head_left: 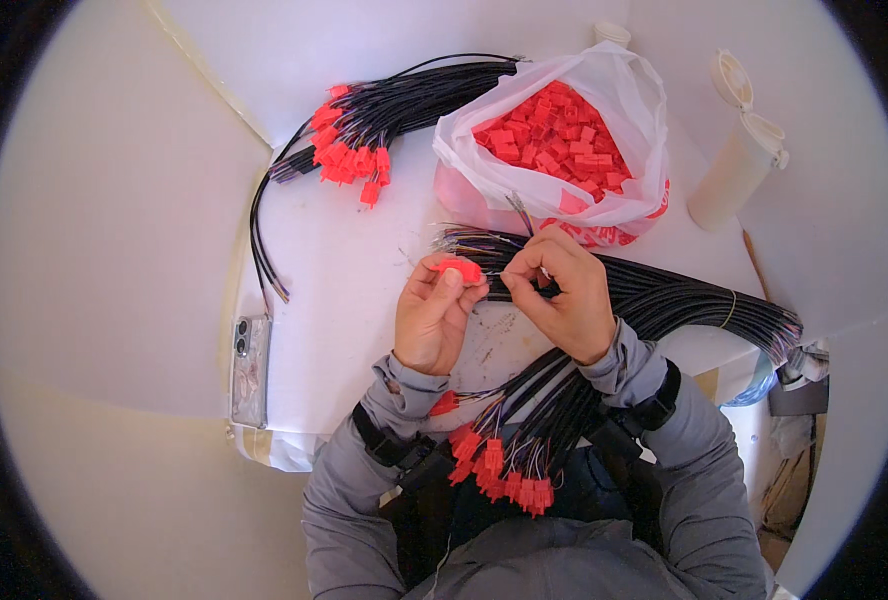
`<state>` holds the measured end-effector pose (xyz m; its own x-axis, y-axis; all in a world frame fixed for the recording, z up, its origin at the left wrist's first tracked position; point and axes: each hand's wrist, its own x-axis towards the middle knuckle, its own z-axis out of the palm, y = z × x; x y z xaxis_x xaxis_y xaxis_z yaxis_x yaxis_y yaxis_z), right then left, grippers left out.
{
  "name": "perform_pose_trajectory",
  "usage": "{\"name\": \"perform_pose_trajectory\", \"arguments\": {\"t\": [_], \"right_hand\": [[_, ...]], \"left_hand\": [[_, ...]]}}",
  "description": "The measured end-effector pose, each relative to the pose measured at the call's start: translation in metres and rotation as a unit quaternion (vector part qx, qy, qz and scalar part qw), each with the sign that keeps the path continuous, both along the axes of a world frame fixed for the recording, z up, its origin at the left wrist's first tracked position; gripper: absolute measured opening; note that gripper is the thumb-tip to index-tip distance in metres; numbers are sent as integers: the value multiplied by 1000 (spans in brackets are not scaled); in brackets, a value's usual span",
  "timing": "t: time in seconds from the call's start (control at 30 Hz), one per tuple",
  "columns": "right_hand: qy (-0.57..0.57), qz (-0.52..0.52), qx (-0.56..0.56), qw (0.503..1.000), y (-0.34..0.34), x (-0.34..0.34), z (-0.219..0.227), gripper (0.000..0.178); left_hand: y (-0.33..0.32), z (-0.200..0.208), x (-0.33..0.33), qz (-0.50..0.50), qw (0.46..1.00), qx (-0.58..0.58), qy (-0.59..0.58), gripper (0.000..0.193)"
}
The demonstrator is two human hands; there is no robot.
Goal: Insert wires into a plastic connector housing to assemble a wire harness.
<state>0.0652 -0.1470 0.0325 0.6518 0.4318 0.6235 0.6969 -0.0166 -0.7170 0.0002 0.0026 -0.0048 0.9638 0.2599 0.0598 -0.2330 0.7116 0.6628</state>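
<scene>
Between the thumb and fingers of my left hand [428,322] is a small red plastic connector housing [461,269]. Just to its right, my right hand [572,300] pinches a thin wire end that reaches toward the housing; whether the wire's tip is inside cannot be made out. Under and behind my right hand lies a thick bundle of black cables [674,293] with stripped, loose wire ends at its left. More black cables, fitted with red connectors [492,462], hang over the near table edge toward my lap, below my wrists.
A white plastic bag [454,130] full of red housings [554,135] stands open at the back. Left of it lies another bundle of black cables [419,95] with red connectors. A phone [251,372] rests at the table's left edge. A cream flip-lid bottle [736,172] stands at right.
</scene>
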Motion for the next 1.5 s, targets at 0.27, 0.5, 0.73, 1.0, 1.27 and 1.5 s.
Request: {"name": "perform_pose_trajectory", "arguments": {"t": [0.27, 0.5, 0.73, 1.0, 1.27, 1.5], "right_hand": [[1, 4, -10, 1000, 1, 1, -4, 9], [-19, 2, -19, 1000, 1, 2, -5, 9], [-16, 4, -38, 999, 0, 0, -2, 8], [-26, 12, -40, 999, 0, 0, -2, 7], [34, 24, -28, 999, 1, -3, -2, 9], [41, 38, -25, 998, 1, 0, -7, 8]], "left_hand": [[-3, 2, 0, 1, 1000, 28, 5, 19], [-8, 4, 0, 48, 994, 93, -22, 24], [-8, 6, -1, 77, 989, 128, -11, 25], [-8, 5, -3, 56, 989, 131, 23, 22], [-7, 2, -2, 43, 995, 85, 29, 18], [-8, 3, -2, 55, 993, 93, 37, 15]]}}
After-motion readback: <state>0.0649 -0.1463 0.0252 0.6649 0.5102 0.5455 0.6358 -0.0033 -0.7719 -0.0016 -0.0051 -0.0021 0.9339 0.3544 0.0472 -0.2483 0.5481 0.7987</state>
